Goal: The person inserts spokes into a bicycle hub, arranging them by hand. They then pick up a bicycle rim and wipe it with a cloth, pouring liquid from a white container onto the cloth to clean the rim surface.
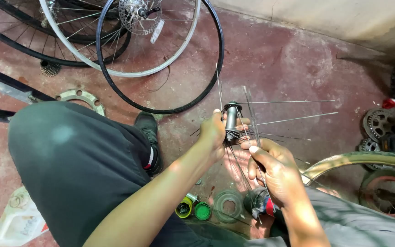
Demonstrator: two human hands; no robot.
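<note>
Grey-trousered knee point(76, 164) low at left, both hands raised over a red floor point(275, 59) with a wheel hub between them.

Held upright at mid-frame, the dark hub point(231, 121) sits in the closed fingers of the left hand point(212, 132); thin spokes point(289, 121) fan out from it. Just beside it, the right hand point(273, 167) pinches one spoke between closed fingers. Below lie small green and yellow caps point(194, 209); bicycle wheels point(161, 55) lie beyond.

Hub point(231, 120) half behind left hand point(212, 132) – wheels point(115, 45) cut off at top edge
</note>
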